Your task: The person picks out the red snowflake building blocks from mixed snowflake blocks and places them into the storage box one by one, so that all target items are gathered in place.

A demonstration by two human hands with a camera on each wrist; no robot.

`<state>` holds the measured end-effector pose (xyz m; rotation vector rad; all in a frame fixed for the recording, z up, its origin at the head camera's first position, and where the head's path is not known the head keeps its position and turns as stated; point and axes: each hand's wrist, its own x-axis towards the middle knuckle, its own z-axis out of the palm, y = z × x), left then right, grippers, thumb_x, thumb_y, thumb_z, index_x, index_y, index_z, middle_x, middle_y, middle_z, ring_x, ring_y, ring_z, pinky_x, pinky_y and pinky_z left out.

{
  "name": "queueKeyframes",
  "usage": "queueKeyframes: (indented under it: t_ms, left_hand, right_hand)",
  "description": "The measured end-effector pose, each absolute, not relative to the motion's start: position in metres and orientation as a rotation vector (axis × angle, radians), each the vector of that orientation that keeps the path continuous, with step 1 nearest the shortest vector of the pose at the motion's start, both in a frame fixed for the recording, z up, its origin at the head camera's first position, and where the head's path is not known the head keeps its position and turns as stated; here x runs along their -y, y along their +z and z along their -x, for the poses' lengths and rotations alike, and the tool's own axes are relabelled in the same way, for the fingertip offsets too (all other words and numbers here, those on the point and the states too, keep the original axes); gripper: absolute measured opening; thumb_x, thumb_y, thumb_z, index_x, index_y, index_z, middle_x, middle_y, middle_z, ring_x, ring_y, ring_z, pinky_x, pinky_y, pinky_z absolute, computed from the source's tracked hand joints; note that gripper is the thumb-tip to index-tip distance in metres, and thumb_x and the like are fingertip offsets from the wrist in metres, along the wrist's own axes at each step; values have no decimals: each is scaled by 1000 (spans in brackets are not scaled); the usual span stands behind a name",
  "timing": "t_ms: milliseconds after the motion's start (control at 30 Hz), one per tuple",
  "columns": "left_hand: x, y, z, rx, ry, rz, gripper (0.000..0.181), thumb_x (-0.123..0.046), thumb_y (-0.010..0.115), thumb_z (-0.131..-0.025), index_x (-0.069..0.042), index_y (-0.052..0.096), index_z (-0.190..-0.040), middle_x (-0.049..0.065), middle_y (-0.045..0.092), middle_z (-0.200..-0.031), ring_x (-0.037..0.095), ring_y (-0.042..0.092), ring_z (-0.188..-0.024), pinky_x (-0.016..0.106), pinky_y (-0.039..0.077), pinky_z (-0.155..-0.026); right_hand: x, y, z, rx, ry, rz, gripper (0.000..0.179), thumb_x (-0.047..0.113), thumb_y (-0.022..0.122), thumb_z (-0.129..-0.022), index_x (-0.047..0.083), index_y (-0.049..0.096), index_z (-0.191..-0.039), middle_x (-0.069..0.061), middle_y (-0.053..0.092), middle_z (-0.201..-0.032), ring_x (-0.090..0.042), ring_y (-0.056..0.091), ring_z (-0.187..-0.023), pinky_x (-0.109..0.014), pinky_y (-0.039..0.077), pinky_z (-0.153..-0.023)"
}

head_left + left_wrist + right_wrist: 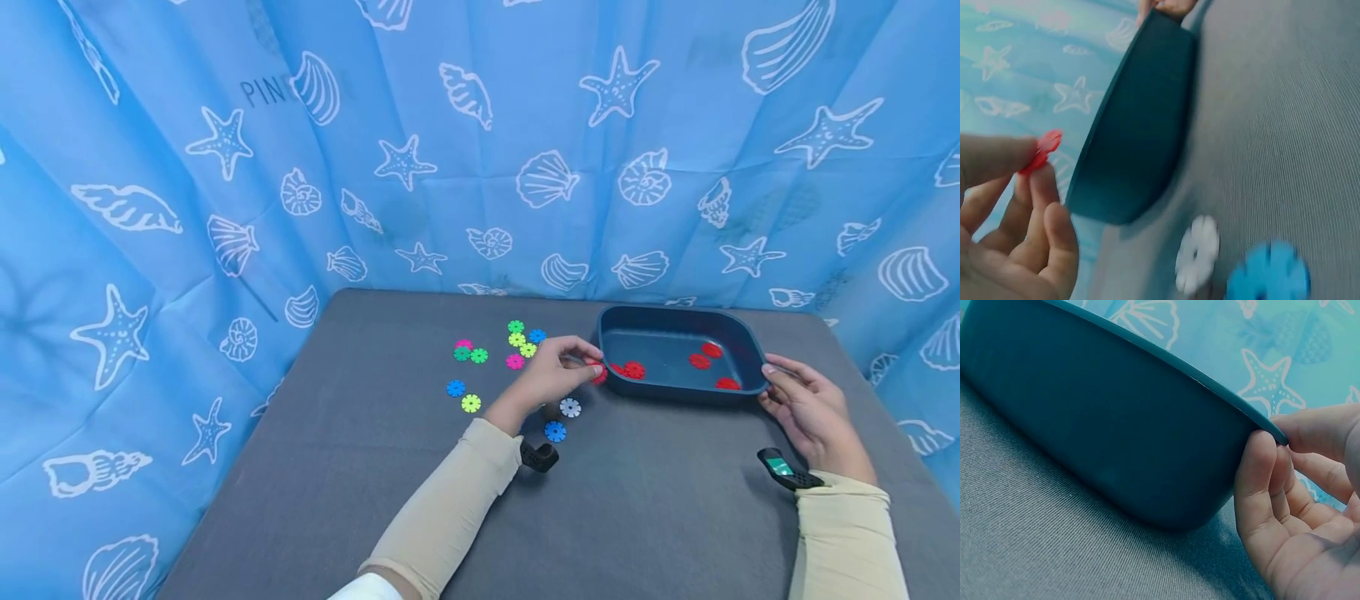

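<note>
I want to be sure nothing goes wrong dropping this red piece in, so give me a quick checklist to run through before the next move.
1. Red plastic snowflake disc pinched by the left hand: ok.
2. Disc above the dark blue plastic tray: not ok; it sits just outside the tray's left rim.
3. Tray steadied: ok; the right hand grips its right corner, thumb on the rim.
4. Room inside the tray: ok; only a few red discs lie on its floor.
5. Tray flat on the grey cloth table: cannot tell; the right wrist view hints at a slight lift.
6. Other loose coloured discs out of the path: ok.
</note>
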<state>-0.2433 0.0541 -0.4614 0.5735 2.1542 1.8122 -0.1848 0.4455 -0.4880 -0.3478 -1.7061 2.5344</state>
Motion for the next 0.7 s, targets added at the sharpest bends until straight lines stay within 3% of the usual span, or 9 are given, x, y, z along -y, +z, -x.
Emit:
queueKeyframes:
  t_ms: [200,467,700]
  left_hand:
    - [-82,-465,251,-2177,1981,-330,17,-15,78,-98,-7,76,-112,-5,68,-99,9,69,-88,29,61,-83]
    - [-99,-467,254,-2204,2009,-126,5,-18,80,-97,-17,76,-100,-7,68,-97,7,64,-89,31,60,-84]
    - [-100,-466,253,-2138,2055,-103,7,-22,79,-98,-17,76,-101,-4,70,-94,12,75,-86,36,62,-95]
  right_hand:
    - [-446,-486,184,1714,2532,355,18,10,73,-101,18,76,-117,5,76,-99,-10,70,-82,-27,60,-68]
    - [-445,-486,185,1705,2540,355,20,10,72,-101,18,74,-119,5,76,-100,-10,70,-82,-26,60,-68]
    - [-446,-487,185,1702,2537,337,20,9,71,-102,17,75,-119,4,76,-98,-10,68,-80,-26,59,-67]
